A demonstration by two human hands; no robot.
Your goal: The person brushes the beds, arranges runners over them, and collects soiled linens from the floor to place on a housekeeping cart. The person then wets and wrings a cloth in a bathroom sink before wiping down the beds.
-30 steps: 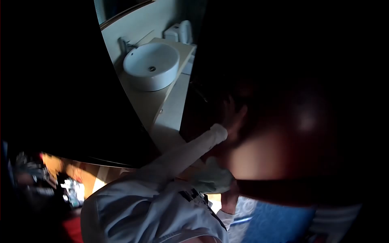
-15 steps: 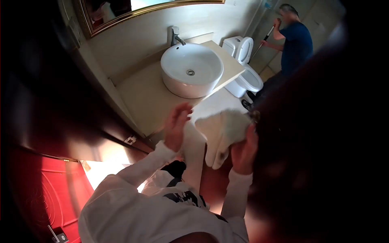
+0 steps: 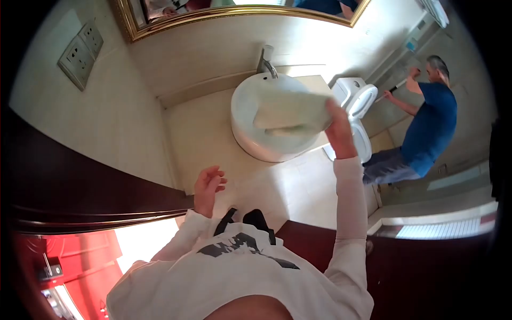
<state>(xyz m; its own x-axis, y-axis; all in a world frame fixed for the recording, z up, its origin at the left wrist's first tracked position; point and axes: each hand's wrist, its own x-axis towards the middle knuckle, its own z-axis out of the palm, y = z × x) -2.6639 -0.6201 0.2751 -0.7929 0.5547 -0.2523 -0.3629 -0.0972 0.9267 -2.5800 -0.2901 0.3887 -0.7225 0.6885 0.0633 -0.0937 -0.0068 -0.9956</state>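
A pale cloth (image 3: 290, 109), slightly blurred, hangs from my right hand (image 3: 340, 127), whose fingers are closed on its right end. It covers part of the round white washbasin (image 3: 261, 140); whether the two touch I cannot tell. Behind the basin rises a chrome faucet (image 3: 265, 58). Lower down and to the left, my left hand (image 3: 208, 186) is empty, its fingers loosely curled and apart, in front of the beige counter (image 3: 200, 133).
A white toilet (image 3: 362, 101) with its lid up stands right of the counter. Beyond it a person in a blue shirt (image 3: 434, 117) grips a pole (image 3: 394, 87). A gold-framed mirror (image 3: 240, 12) hangs above; dark door wood (image 3: 96, 181) borders the left, below wall sockets (image 3: 80, 56).
My right hand has carried the cloth up and forward over the basin. My left hand has dropped lower and to the left. The camera view has shifted, showing more of the room.
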